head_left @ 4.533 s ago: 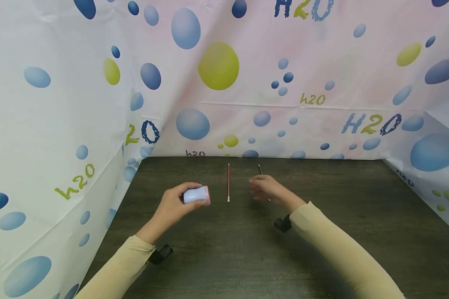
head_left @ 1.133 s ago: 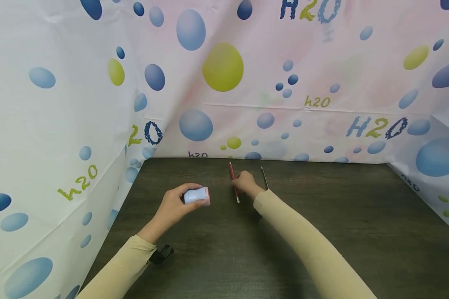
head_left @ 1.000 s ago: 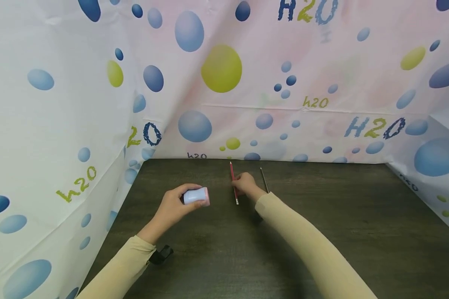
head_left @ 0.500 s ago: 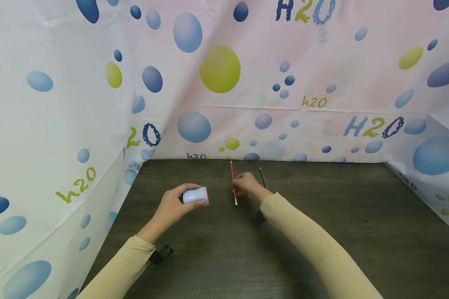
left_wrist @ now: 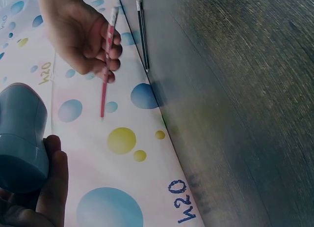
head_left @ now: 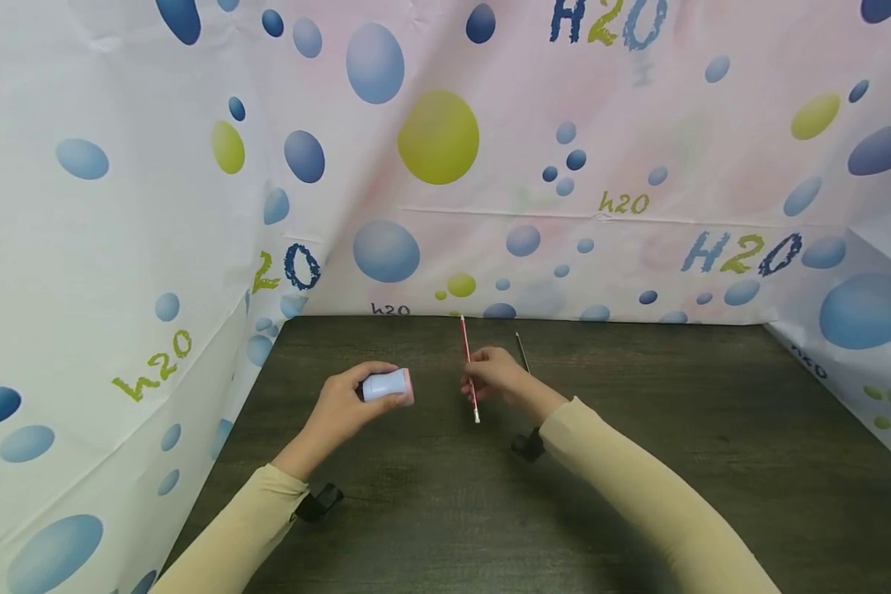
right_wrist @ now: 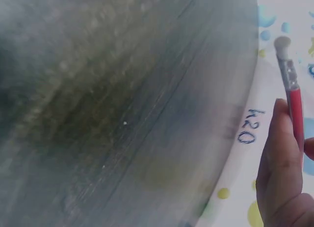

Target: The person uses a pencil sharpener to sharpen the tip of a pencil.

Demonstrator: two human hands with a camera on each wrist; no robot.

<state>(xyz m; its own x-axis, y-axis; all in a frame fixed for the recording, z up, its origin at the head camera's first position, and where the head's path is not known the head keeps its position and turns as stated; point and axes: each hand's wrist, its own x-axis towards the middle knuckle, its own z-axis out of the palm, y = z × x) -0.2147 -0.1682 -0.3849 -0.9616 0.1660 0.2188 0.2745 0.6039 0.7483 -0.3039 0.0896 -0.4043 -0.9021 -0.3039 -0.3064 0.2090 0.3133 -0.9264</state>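
Table [head_left: 445, 511]: dark brown, streaky wood grain, dull sheen. Dark pencil [head_left: 522, 350] lies flat on it, slightly slanted, white end visible in left wrist view. Table's straight far edge just past pencil's tip; most tabletop on pencil's near side.

Two pencils [head_left: 465, 340] [head_left: 523, 352], one blue-and-pink container [head_left: 384, 386], two black wrist devices [head_left: 319, 502] [head_left: 529, 445] and one table [head_left: 416, 520] are visible.

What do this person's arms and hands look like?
The left hand and right hand are gloveless. The left sleeve and right sleeve are long, plain, pale yellow. A boxy black device shows at the left sleeve's end, a second device at the right's.
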